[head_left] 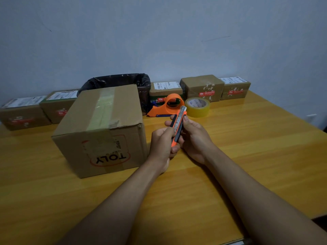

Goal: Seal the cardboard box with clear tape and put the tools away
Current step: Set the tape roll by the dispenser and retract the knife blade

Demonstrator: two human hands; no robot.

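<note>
Both hands are gripping an orange utility knife (pixel 178 125) above the wooden table (pixel 247 147): the left hand (pixel 163 142) is wrapping its lower handle, the right hand (pixel 194 137) pinching higher up. The taped cardboard box (pixel 100 131) is sitting just left of them; the tape roll (pixel 197 107) and orange dispenser (pixel 165 106) are lying behind.

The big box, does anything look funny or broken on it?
Yes. The big box has upside-down red letters on its front, so it seems flipped over. Its top right front corner is crumpled and a bit torn. Tape already runs along the top.
</note>
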